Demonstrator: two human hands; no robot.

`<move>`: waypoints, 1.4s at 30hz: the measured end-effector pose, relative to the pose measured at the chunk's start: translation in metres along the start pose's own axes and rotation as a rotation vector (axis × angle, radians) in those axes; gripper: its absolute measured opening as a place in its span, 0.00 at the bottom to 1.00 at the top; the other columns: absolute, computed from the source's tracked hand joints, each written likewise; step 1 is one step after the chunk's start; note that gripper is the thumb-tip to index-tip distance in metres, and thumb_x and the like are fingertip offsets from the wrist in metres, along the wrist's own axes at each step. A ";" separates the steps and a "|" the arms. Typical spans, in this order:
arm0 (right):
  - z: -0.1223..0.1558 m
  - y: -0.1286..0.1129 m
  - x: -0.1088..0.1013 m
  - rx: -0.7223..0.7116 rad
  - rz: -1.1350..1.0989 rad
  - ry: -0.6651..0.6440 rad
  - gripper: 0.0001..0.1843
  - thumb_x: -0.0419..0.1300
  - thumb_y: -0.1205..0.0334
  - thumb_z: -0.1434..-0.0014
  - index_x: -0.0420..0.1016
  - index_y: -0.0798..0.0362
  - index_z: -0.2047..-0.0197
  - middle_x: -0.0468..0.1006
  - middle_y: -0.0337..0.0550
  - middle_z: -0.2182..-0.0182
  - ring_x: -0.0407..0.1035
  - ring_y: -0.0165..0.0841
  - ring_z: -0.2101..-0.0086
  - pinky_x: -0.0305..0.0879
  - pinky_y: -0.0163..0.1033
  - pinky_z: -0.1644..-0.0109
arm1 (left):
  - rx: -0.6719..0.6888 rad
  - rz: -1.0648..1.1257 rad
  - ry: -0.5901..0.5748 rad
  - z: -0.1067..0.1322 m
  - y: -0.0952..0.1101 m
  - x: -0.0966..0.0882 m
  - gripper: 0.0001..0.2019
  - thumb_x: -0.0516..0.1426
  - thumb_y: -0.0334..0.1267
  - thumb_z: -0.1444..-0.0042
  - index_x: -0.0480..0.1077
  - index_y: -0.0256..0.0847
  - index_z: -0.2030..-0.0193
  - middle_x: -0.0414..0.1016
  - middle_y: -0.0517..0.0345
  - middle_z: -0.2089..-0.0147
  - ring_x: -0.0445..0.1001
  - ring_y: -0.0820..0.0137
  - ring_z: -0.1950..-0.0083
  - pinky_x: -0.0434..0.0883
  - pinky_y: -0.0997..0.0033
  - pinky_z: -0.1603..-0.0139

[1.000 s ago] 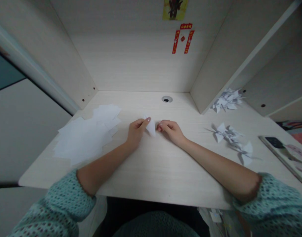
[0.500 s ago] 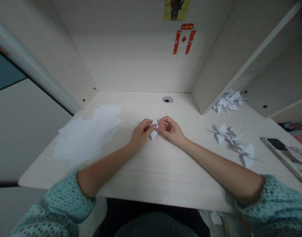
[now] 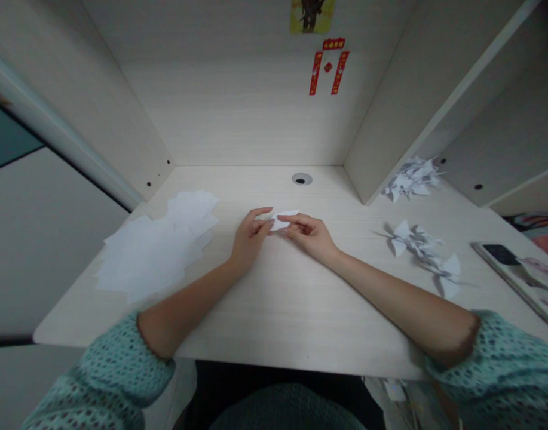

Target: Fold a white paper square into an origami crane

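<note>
A small folded piece of white paper (image 3: 282,220) is held between both my hands over the middle of the pale wooden desk (image 3: 282,310). My left hand (image 3: 249,237) pinches its left end with thumb and fingertips. My right hand (image 3: 310,234) pinches its right side, fingers curled round it. The paper lies roughly flat, long side across. Both forearms reach in from teal knitted sleeves.
A spread of flat white paper sheets (image 3: 155,248) lies at the left. Folded paper figures (image 3: 419,251) lie at the right, with a further heap (image 3: 410,179) on the side shelf. A phone on a book (image 3: 522,275) sits far right. A cable hole (image 3: 302,178) is at the back.
The folded paper has turned from standing upright between the fingertips to lying flatter and wider. Both hands have shifted slightly but stay pinched on it.
</note>
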State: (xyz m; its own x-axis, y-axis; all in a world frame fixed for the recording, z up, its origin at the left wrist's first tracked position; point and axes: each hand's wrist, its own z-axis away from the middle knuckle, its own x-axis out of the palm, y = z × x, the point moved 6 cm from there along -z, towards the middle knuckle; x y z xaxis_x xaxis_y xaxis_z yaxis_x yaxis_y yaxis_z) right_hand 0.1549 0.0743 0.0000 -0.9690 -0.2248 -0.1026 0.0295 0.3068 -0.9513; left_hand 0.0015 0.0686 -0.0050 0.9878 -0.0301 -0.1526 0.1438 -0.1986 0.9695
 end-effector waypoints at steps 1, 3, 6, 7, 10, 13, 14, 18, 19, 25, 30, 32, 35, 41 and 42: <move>0.000 0.000 0.000 0.008 -0.011 -0.006 0.19 0.64 0.55 0.51 0.78 0.54 0.56 0.67 0.36 0.76 0.57 0.24 0.77 0.53 0.34 0.73 | 0.010 0.008 0.000 -0.001 -0.001 0.000 0.17 0.56 0.44 0.45 0.69 0.41 0.50 0.77 0.60 0.67 0.74 0.72 0.65 0.69 0.74 0.62; 0.001 0.003 0.001 0.036 -0.034 -0.018 0.20 0.64 0.55 0.50 0.78 0.56 0.56 0.66 0.35 0.78 0.55 0.24 0.78 0.51 0.33 0.75 | 0.020 0.006 -0.004 -0.003 -0.002 0.000 0.13 0.56 0.43 0.44 0.72 0.40 0.56 0.77 0.57 0.62 0.74 0.72 0.63 0.70 0.73 0.61; 0.000 0.006 0.001 0.055 -0.043 -0.013 0.21 0.64 0.55 0.50 0.78 0.56 0.55 0.65 0.33 0.80 0.53 0.23 0.79 0.49 0.33 0.76 | 0.026 -0.003 -0.016 -0.003 -0.002 0.000 0.13 0.56 0.43 0.44 0.73 0.39 0.57 0.77 0.56 0.61 0.74 0.73 0.64 0.71 0.73 0.61; 0.000 0.007 0.001 0.058 -0.044 -0.007 0.22 0.64 0.55 0.51 0.77 0.56 0.54 0.64 0.33 0.81 0.52 0.23 0.80 0.48 0.33 0.76 | 0.027 -0.002 -0.021 -0.003 -0.003 0.001 0.13 0.56 0.43 0.44 0.73 0.40 0.56 0.77 0.57 0.61 0.74 0.73 0.64 0.71 0.73 0.61; 0.000 0.009 0.001 0.089 -0.048 -0.003 0.25 0.65 0.55 0.52 0.77 0.57 0.51 0.64 0.32 0.81 0.51 0.22 0.80 0.47 0.32 0.77 | 0.012 0.002 -0.040 -0.004 -0.005 0.002 0.14 0.56 0.44 0.45 0.73 0.40 0.56 0.77 0.57 0.62 0.74 0.73 0.65 0.72 0.73 0.61; 0.002 0.010 0.002 0.135 -0.039 0.006 0.26 0.66 0.55 0.53 0.77 0.58 0.51 0.67 0.33 0.82 0.53 0.22 0.81 0.49 0.33 0.77 | 0.003 0.030 -0.045 -0.004 -0.006 0.002 0.14 0.56 0.45 0.45 0.73 0.41 0.56 0.78 0.57 0.63 0.74 0.73 0.65 0.72 0.72 0.60; 0.002 0.010 0.001 0.143 -0.035 0.016 0.26 0.66 0.55 0.52 0.77 0.58 0.51 0.69 0.34 0.81 0.55 0.23 0.81 0.51 0.33 0.77 | 0.004 0.042 -0.042 -0.004 -0.005 0.001 0.14 0.57 0.45 0.45 0.73 0.41 0.56 0.78 0.57 0.62 0.74 0.73 0.65 0.71 0.73 0.60; 0.001 0.013 -0.005 0.125 -0.056 0.101 0.24 0.66 0.54 0.53 0.78 0.54 0.53 0.80 0.41 0.72 0.68 0.29 0.74 0.63 0.36 0.69 | -0.017 0.018 -0.055 -0.002 -0.001 0.003 0.15 0.60 0.46 0.49 0.75 0.41 0.57 0.79 0.56 0.64 0.75 0.71 0.66 0.70 0.73 0.63; 0.001 0.014 -0.006 0.116 -0.068 0.122 0.23 0.67 0.55 0.54 0.79 0.53 0.54 0.81 0.43 0.69 0.71 0.31 0.71 0.65 0.37 0.65 | -0.025 0.007 -0.053 -0.001 0.000 0.003 0.15 0.61 0.46 0.50 0.75 0.41 0.57 0.79 0.56 0.65 0.75 0.71 0.66 0.70 0.72 0.63; 0.000 0.017 -0.008 0.113 -0.102 0.143 0.19 0.69 0.55 0.56 0.81 0.51 0.59 0.83 0.45 0.65 0.75 0.35 0.67 0.69 0.41 0.59 | -0.005 -0.033 -0.018 0.000 0.003 0.001 0.13 0.60 0.43 0.49 0.77 0.41 0.59 0.80 0.55 0.60 0.76 0.69 0.62 0.71 0.70 0.58; 0.000 0.011 -0.008 0.084 -0.104 0.158 0.13 0.68 0.56 0.56 0.82 0.50 0.65 0.83 0.44 0.67 0.75 0.35 0.67 0.70 0.41 0.59 | -0.012 -0.005 -0.006 0.000 0.003 0.001 0.13 0.62 0.45 0.51 0.78 0.42 0.60 0.80 0.54 0.58 0.77 0.67 0.60 0.71 0.68 0.56; 0.000 0.009 -0.008 0.066 -0.087 0.152 0.11 0.68 0.56 0.55 0.82 0.50 0.67 0.83 0.44 0.68 0.75 0.35 0.67 0.70 0.42 0.59 | -0.028 0.002 -0.004 0.001 0.003 0.001 0.14 0.62 0.46 0.52 0.78 0.42 0.61 0.81 0.54 0.58 0.77 0.66 0.59 0.72 0.66 0.55; 0.000 0.008 -0.007 0.052 -0.092 0.129 0.09 0.68 0.57 0.55 0.82 0.50 0.68 0.83 0.44 0.69 0.75 0.35 0.67 0.70 0.42 0.59 | -0.036 -0.014 -0.005 0.001 0.004 0.001 0.14 0.62 0.47 0.52 0.79 0.42 0.63 0.81 0.53 0.60 0.77 0.65 0.59 0.71 0.65 0.54; 0.000 0.011 -0.008 0.092 -0.132 0.158 0.08 0.68 0.56 0.56 0.82 0.52 0.72 0.82 0.43 0.72 0.74 0.33 0.71 0.69 0.39 0.63 | -0.032 -0.032 0.004 0.002 0.008 0.001 0.12 0.62 0.46 0.51 0.79 0.42 0.66 0.81 0.55 0.62 0.77 0.65 0.60 0.71 0.66 0.55; 0.000 0.012 -0.008 0.099 -0.130 0.166 0.08 0.68 0.56 0.56 0.81 0.52 0.73 0.81 0.43 0.73 0.73 0.32 0.72 0.68 0.38 0.64 | -0.032 -0.037 0.010 0.003 0.008 0.001 0.11 0.62 0.46 0.51 0.79 0.41 0.67 0.81 0.55 0.63 0.77 0.65 0.60 0.71 0.66 0.56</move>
State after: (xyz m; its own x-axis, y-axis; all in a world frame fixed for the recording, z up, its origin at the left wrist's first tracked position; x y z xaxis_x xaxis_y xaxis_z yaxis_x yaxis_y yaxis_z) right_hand 0.1629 0.0798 -0.0106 -0.9930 -0.0985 0.0644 -0.0824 0.1907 -0.9782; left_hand 0.0034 0.0642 0.0024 0.9824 -0.0131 -0.1865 0.1817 -0.1676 0.9690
